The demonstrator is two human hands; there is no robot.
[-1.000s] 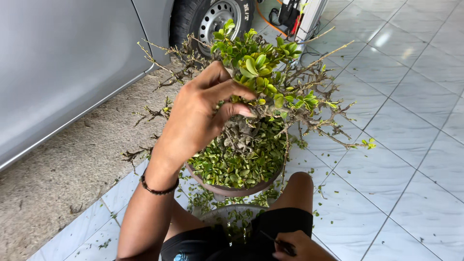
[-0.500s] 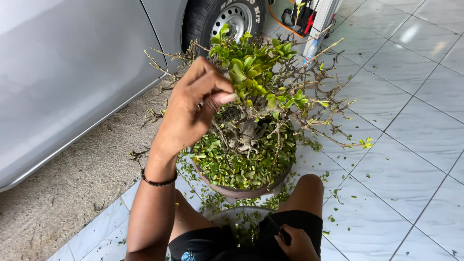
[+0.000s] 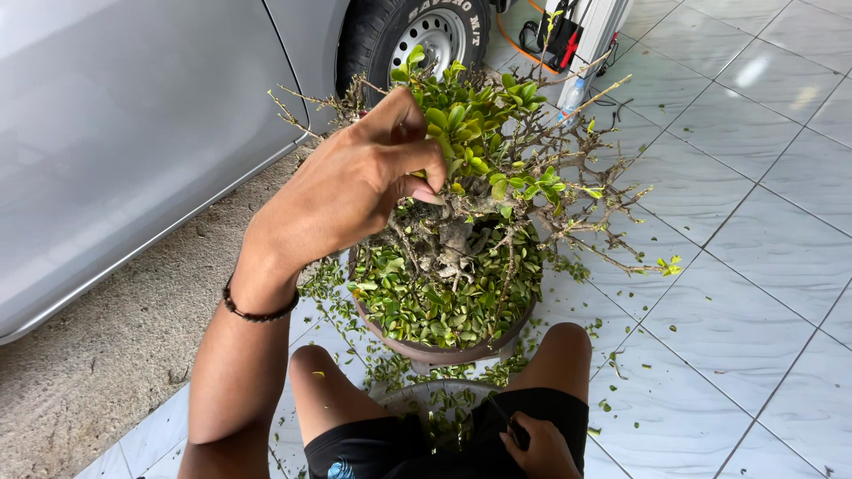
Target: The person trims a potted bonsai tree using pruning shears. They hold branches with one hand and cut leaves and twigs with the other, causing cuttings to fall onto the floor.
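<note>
Among the glossy green leaves at the top of the small gnarled potted tree, the fingers of the left hand are pinched together on a leafy twig, thumb pressed against the forefinger. A dark beaded bracelet circles that wrist. The tree stands in a round shallow brown pot heaped with cut leaves, on the white tiled floor just beyond the person's bare knees. Low down, the right hand rests on black shorts, curled around a thin dark tool; its kind cannot be told. A silver car stands close behind.
</note>
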